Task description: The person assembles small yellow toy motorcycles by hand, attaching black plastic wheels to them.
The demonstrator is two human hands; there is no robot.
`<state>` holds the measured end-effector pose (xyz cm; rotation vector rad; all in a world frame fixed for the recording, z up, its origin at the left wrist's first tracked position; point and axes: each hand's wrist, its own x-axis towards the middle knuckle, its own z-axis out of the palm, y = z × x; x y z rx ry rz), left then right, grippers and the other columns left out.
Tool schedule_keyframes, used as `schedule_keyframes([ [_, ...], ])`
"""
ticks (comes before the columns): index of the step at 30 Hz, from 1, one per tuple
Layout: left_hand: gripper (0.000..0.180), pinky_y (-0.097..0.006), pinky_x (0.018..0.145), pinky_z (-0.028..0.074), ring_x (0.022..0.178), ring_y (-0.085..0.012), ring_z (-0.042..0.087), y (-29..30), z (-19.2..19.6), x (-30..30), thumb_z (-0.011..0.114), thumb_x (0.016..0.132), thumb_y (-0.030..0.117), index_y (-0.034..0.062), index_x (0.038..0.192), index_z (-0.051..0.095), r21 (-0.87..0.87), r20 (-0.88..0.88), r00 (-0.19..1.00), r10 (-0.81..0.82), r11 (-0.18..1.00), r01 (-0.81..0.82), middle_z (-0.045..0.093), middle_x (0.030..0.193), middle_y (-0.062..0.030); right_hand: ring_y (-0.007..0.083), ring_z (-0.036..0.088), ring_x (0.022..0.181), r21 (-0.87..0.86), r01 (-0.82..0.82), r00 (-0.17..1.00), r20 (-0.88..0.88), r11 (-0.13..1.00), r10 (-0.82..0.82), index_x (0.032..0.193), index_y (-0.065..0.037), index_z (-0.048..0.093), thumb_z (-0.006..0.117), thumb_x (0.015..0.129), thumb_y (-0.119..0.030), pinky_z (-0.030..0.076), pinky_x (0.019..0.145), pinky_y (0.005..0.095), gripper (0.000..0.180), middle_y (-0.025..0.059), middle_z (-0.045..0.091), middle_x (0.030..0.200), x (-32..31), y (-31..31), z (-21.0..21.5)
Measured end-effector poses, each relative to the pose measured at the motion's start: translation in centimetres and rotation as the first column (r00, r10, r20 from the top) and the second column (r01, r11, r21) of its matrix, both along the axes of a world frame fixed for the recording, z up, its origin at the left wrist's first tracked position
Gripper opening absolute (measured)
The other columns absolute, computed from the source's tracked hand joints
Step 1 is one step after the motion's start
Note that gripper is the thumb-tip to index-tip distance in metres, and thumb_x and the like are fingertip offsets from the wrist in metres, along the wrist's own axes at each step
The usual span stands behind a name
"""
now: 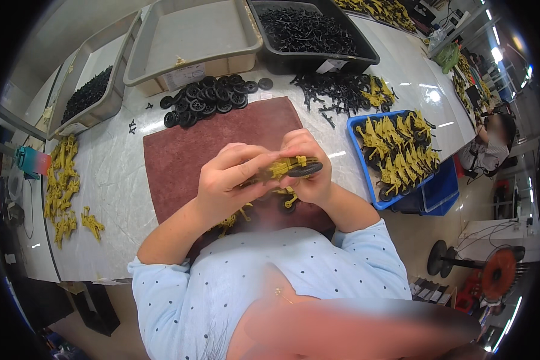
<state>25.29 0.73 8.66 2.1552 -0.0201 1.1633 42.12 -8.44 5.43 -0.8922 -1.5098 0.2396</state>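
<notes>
Over the dark red cloth mat (pixel 222 126), both my hands are closed on a yellow plastic toy bike frame (pixel 279 168). My left hand (pixel 227 178) pinches its left end. My right hand (pixel 311 157) grips the other end, where a black toy wheel (pixel 306 170) sits against the frame. The fingers hide much of the frame. Below my hands, partly covered by them, more yellow frame pieces (pixel 229 222) lie close to my body, one with a small wheel. A heap of loose black wheels (pixel 205 99) lies beyond the mat's far edge.
At right, a blue tray (pixel 363 165) holds rows of yellow frames with black wheels. Loose yellow frames (pixel 63 174) lie at left. Behind stand a grey bin (pixel 192 69), a black bin (pixel 366 59) of small black parts and another bin at far left. Black parts (pixel 333 90) lie scattered.
</notes>
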Motion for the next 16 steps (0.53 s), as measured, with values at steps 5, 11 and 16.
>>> schedule_keyframes([
  [5, 0.033, -0.032, 0.074, 0.041, 0.084, -0.0188, 0.065, 0.4, -0.4, -0.2, 0.079, 0.067, 0.005, 0.0057, 0.099, 0.071, 0.042, 0.042, 0.998, -0.044, 0.998, 0.042, 0.068, 0.089, -0.0031, 0.0268, 0.055, 0.088, 0.033, 0.023, 0.997, 0.070, 0.999, -0.026, 0.105, -0.007, 0.059, 0.080, 0.075, -0.032, 0.046, 0.076, 0.0368, 0.044, 0.0060, 0.061, 0.092, 0.0, -0.2, 0.2],
  [11, 0.032, -0.035, 0.078, 0.040, 0.092, -0.0217, 0.064, 0.8, -0.7, -0.4, 0.079, 0.070, 0.010, 0.0052, 0.100, 0.071, 0.057, -0.032, 0.999, -0.023, 0.998, 0.024, 0.068, 0.092, -0.0039, 0.0276, 0.056, 0.088, 0.017, 0.057, 0.996, 0.071, 0.998, -0.058, 0.104, -0.007, 0.059, 0.081, 0.074, -0.030, 0.047, 0.077, 0.0377, 0.044, 0.0065, 0.062, 0.093, -0.1, -0.3, 0.1],
  [16, 0.074, -0.038, 0.109, 0.031, 0.135, -0.0332, 0.036, 2.8, 0.8, -1.1, 0.081, 0.072, 0.042, 0.0157, 0.136, 0.054, -0.384, -0.123, 0.954, -0.273, 0.900, 0.208, 0.038, 0.146, -0.0090, 0.0282, 0.051, 0.108, 0.194, 0.075, 0.960, 0.249, 0.978, -0.123, 0.113, -0.017, 0.061, 0.080, 0.076, -0.022, 0.042, 0.093, 0.0420, 0.041, 0.0077, 0.060, 0.112, 1.9, 1.0, 0.8],
])
